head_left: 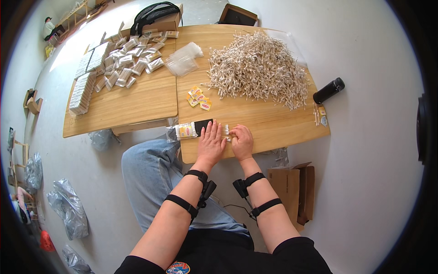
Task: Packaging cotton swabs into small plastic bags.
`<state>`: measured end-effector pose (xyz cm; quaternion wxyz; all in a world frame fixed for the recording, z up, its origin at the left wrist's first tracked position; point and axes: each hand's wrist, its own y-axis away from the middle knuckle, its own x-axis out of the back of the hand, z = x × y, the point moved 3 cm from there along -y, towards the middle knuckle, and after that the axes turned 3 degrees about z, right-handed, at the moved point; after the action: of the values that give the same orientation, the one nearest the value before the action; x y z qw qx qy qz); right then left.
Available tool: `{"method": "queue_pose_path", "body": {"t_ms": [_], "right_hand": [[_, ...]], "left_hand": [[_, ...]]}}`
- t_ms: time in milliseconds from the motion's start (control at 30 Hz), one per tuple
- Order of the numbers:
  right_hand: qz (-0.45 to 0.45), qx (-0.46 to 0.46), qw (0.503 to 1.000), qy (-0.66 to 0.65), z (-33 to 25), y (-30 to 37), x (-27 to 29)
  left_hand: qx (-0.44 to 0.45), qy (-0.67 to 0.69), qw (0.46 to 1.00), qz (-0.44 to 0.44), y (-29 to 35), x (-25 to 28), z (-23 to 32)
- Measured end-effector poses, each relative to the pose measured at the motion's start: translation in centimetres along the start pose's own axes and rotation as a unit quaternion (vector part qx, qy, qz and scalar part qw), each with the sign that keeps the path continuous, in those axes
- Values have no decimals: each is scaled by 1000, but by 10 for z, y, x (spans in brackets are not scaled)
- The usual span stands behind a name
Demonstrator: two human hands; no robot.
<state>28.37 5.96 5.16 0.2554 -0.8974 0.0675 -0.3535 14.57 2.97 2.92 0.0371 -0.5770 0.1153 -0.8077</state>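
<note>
My left hand [210, 140] lies flat with its fingers stretched out, pressing on a black flat piece [203, 124] and a row of cotton swabs [225, 129]. Beside it my right hand [242, 139] is curled, its fingertips pinched at the right ends of those swabs. The black piece reaches into the mouth of a clear bag [171, 133], where more swabs lie side by side under a yellow and white card [185, 131]. My left palm hides part of the row. Several small yellow cards [199, 98] are scattered just beyond my hands.
A large heap of loose cotton swabs [260, 68] covers the far right of the table [150, 102]. Flat clear bags [184, 59] lie at its middle, filled packets [130, 61] at the far left, beside stacked packets [83, 93]. A black cylinder [328, 91] is at the right edge.
</note>
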Motion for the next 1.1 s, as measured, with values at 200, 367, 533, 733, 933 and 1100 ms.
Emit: {"method": "queue_pose_path", "body": {"t_ms": [200, 367, 533, 733, 933, 1100], "right_hand": [[-17, 13, 1000, 3, 1, 0, -1], [-1, 4, 1000, 13, 0, 0, -1], [-14, 3, 1000, 16, -2, 0, 0], [-18, 6, 1000, 25, -2, 0, 0], [-7, 14, 999, 39, -4, -1, -2], [-16, 16, 999, 44, -3, -1, -1]], "left_hand": [[-2, -5, 1000, 3, 1, -1, -1], [2, 2, 1000, -3, 0, 0, 0], [2, 4, 1000, -3, 0, 0, 0], [3, 3, 1000, -8, 0, 0, 0], [3, 2, 1000, -4, 0, -1, -1], [4, 1, 1000, -6, 0, -1, -1]]}}
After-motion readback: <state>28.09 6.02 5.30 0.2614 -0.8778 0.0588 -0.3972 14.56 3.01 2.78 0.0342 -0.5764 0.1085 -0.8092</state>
